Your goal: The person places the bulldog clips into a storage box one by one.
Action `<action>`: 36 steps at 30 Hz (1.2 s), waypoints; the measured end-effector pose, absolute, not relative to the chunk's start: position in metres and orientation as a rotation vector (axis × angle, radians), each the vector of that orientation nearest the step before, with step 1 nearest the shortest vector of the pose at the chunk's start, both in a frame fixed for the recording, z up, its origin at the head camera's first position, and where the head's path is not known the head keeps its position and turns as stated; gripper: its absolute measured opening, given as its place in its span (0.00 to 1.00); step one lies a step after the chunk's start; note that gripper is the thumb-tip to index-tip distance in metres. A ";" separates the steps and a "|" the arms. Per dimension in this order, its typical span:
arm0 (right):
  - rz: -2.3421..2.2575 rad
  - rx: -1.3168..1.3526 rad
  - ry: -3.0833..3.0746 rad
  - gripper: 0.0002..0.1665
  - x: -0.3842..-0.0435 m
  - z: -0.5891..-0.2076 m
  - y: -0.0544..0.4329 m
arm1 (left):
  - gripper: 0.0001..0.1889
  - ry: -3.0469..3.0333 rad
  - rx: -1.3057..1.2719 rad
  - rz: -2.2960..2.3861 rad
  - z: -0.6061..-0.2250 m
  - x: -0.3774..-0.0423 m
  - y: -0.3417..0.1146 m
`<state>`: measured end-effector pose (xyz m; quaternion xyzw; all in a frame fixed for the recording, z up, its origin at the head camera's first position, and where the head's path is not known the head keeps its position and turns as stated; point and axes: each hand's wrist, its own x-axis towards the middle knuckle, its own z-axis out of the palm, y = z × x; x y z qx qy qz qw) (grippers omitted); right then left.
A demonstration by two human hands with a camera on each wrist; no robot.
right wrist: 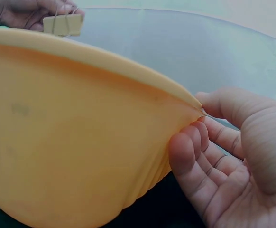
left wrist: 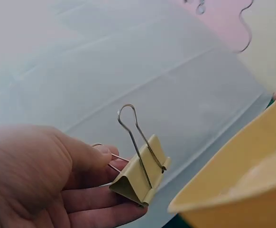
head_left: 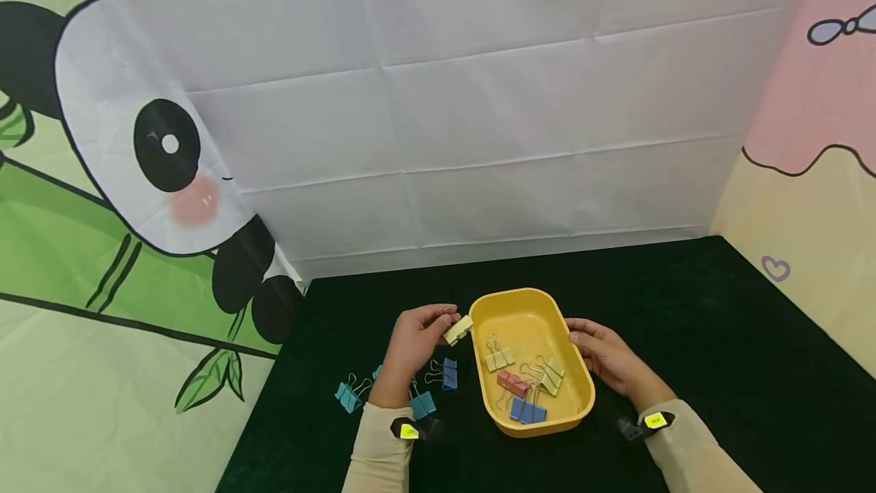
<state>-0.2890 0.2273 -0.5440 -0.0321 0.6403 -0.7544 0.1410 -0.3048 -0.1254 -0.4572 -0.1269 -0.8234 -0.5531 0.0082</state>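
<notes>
My left hand (head_left: 416, 341) pinches a pale yellow binder clip (left wrist: 142, 173) by one of its wire handles, just off the left rim of the yellow tray (head_left: 479, 383). The clip's other wire handle stands up in the left wrist view. On the tray's right side, my right hand (head_left: 609, 356) grips the rim, thumb at the top edge and fingers against the outer wall (right wrist: 81, 128). Inside the tray lie two pale yellow binder clips (head_left: 499, 360), a red binder clip (head_left: 512, 383) and a blue binder clip (head_left: 528, 411).
Left of the tray, on the dark green cloth (head_left: 657, 287), lie a dark blue binder clip (head_left: 449, 374) and teal binder clips (head_left: 349, 398), one partly hidden behind the left wrist. A white sheet (head_left: 479, 112) hangs behind, with a panda-print cloth (head_left: 164, 143) at left.
</notes>
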 end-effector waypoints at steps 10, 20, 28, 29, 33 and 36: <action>-2.171 -0.081 1.864 0.34 -0.292 -0.545 0.233 | 0.12 -2.614 -0.541 -1.808 -0.443 -0.287 -0.068; -2.182 -0.070 1.851 0.35 -0.290 -0.545 0.234 | 0.11 -2.657 -0.664 -1.854 -0.454 -0.275 -0.036; -2.172 -0.083 1.858 0.35 -0.289 -0.546 0.232 | 0.11 -2.643 -0.728 -1.876 -0.454 -0.269 -0.031; -2.171 -0.087 1.858 0.35 -0.289 -0.546 0.232 | 0.11 -2.647 -0.730 -1.878 -0.454 -0.268 -0.031; -2.163 -0.103 1.848 0.36 -0.290 -0.546 0.230 | 0.12 -2.672 -0.718 -1.919 -0.455 -0.265 -0.028; -2.160 -0.093 1.849 0.37 -0.290 -0.545 0.229 | 0.11 -2.675 -0.702 -1.986 -0.457 -0.261 -0.025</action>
